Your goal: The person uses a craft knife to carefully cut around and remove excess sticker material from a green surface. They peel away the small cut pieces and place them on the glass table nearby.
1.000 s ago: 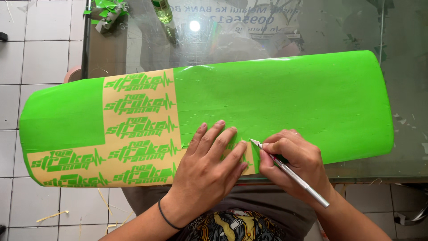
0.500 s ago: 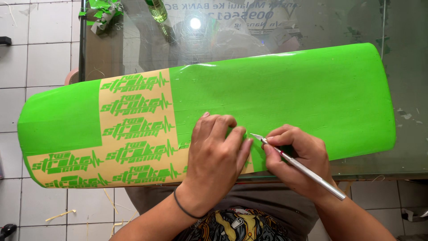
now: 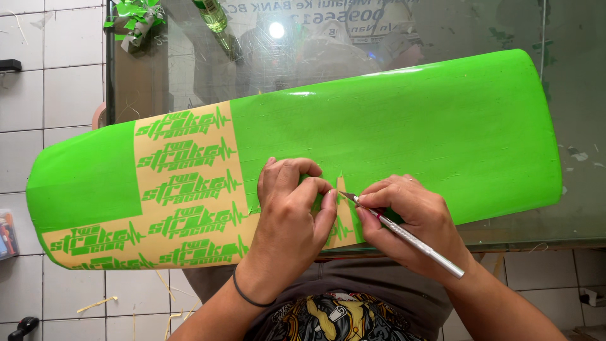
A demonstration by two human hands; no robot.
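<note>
White tiled floor under a glass-topped table [image 3: 587, 208], seen from above; person's dark printed shirt at bottom edge, nearest the camera.

Left hand [image 3: 291, 218] next up: fingers curled, tips pinched together on the green vinyl sheet [image 3: 404, 132], thumb and forefinger nipping at a bit of green film just beside the blade. Black band [image 3: 247, 295] on that wrist. Not a flat press, hand bunched.

Right hand [image 3: 410, 221] just beside it, touching or nearly touching the left. Closed in a pen grip round a thin silver craft knife [image 3: 407, 235]; handle runs back toward lower right, blade tip points up-left at a small tan cut-out patch between the two hands.

Vinyl sheet lies long across the table's near edge, tilted slightly, left end hanging out past the table over the floor. Left part is weeded: tan backing [image 3: 243, 189] showing with rows of green cut lettering left on it. Right part is solid green, glossy, uncut-looking.

Beyond the sheet: bare glass with lamp reflection, a green-tinted bottle [image 3: 212, 14] at top, a wad of green vinyl scraps [image 3: 131, 17] at the table's far left corner. Small scraps on floor lower left.
</note>
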